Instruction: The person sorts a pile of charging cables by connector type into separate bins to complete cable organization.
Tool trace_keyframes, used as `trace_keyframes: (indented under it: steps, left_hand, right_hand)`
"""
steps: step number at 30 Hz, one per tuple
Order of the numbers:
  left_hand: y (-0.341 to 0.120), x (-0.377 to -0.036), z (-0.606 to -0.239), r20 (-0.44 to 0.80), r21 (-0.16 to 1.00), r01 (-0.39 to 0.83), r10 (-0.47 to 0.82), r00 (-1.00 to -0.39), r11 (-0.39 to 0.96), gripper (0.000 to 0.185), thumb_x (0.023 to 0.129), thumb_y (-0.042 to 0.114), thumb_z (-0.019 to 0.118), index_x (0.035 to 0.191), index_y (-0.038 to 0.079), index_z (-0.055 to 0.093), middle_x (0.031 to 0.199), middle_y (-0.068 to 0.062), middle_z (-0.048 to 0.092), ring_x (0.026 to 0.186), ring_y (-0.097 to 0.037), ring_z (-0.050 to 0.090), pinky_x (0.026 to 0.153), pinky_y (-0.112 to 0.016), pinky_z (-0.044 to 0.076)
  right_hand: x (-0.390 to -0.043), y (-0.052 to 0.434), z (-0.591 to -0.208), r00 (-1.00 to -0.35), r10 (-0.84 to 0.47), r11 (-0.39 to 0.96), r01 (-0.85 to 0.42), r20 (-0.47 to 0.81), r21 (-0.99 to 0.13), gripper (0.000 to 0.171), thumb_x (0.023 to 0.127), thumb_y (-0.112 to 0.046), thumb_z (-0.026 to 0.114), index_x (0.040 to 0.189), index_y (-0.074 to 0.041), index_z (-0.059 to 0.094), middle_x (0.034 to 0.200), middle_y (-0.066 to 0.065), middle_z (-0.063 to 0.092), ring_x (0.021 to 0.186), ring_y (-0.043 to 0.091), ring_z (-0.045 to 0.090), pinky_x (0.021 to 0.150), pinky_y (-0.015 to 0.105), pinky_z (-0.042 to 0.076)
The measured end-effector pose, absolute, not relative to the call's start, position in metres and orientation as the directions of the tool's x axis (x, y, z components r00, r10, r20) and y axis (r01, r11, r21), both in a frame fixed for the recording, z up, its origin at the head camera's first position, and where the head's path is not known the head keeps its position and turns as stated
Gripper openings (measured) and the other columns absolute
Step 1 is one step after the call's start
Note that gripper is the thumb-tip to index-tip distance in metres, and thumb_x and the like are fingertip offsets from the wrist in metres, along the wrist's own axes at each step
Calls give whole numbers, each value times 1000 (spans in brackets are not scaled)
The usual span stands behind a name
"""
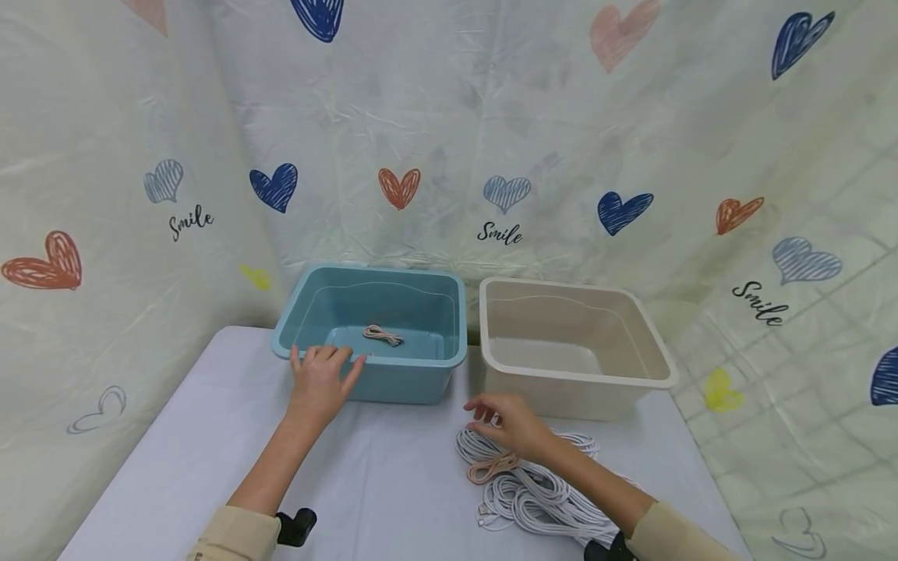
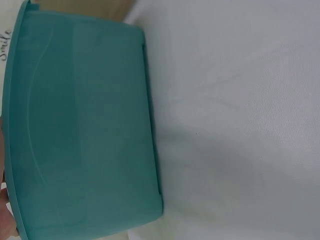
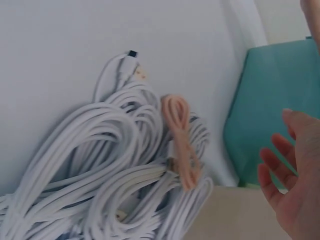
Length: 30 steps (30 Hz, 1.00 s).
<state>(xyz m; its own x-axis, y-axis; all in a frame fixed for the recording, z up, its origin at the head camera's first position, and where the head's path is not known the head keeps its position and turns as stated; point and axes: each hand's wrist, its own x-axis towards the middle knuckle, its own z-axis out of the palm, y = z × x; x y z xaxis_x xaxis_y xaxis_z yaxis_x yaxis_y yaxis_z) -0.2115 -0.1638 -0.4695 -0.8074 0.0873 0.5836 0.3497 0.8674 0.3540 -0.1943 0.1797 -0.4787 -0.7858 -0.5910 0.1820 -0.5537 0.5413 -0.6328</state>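
My left hand [image 1: 319, 382] is at the near rim of a blue plastic bin [image 1: 393, 382], fingers spread and holding nothing. Inside that bin lies a small coiled pink cable [image 1: 382, 335]. In the left wrist view the bin's side wall [image 2: 90, 120] fills the left half, with fingertips just showing at its rim. Over a pile of coiled white cables [image 1: 547, 499], my right hand [image 1: 512, 425] hovers with loosely bent fingers and nothing in them. A pink bundled cable [image 3: 181, 142] rests on the pile, and a white cable's plug end [image 3: 129, 62] sticks out beside it.
A beige plastic bin [image 1: 575, 393] stands right of the blue one, behind the cable pile. Both bins stand on a table with a white cloth [image 1: 393, 475]. Behind hangs a pale curtain [image 1: 435, 101] printed with hearts.
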Motion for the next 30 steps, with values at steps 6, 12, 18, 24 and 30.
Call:
trace_keyframes:
  steps: [6, 12, 18, 24, 30]
  left_hand:
    - [-163, -212, -468, 585, 342, 347, 91, -806, 874, 21, 96, 21, 79, 102, 1, 76, 98, -20, 75, 100, -45, 63, 106, -88, 28]
    - [-163, -212, -469, 573, 351, 340, 87, -815, 872, 21, 97, 21, 79, 102, 1, 76, 99, -21, 75, 101, -45, 62, 107, -88, 26]
    - [-163, -211, -469, 565, 360, 337, 83, -821, 870, 21, 97, 21, 78, 103, 0, 76, 99, -21, 74, 101, -45, 62, 108, -88, 25]
    - [-163, -210, -468, 564, 361, 337, 84, -821, 870, 21, 97, 20, 78, 103, 0, 76, 99, -21, 75, 101, -45, 62, 108, -88, 25]
    - [-163, -209, -469, 563, 364, 338, 84, -822, 868, 21, 97, 20, 78, 103, 0, 76, 99, -21, 74, 101, -46, 62, 108, -88, 25]
  right_hand:
    - [-188, 191, -493, -762, -619, 529, -585, 192, -615, 17, 93, -3, 77, 109, 1, 74, 95, 13, 75, 84, 21, 69, 74, 37, 61]
    - [-183, 200, -506, -766, -633, 564, -554, 110, -612, 26, 89, -7, 83, 110, 2, 74, 93, 10, 72, 86, 24, 67, 76, 33, 58]
    - [-178, 206, -519, -782, -623, 601, -494, 18, -628, 30, 86, -11, 87, 113, -3, 75, 93, 1, 70, 86, 15, 63, 76, 28, 56]
    - [-174, 209, -526, -768, -639, 578, -522, 51, -627, 28, 83, -3, 86, 109, -3, 76, 93, 0, 69, 86, 14, 63, 75, 28, 57]
    - [-173, 211, -533, -779, -626, 594, -507, 37, -625, 32, 80, -11, 91, 108, -6, 77, 96, -1, 71, 90, 13, 63, 80, 28, 56]
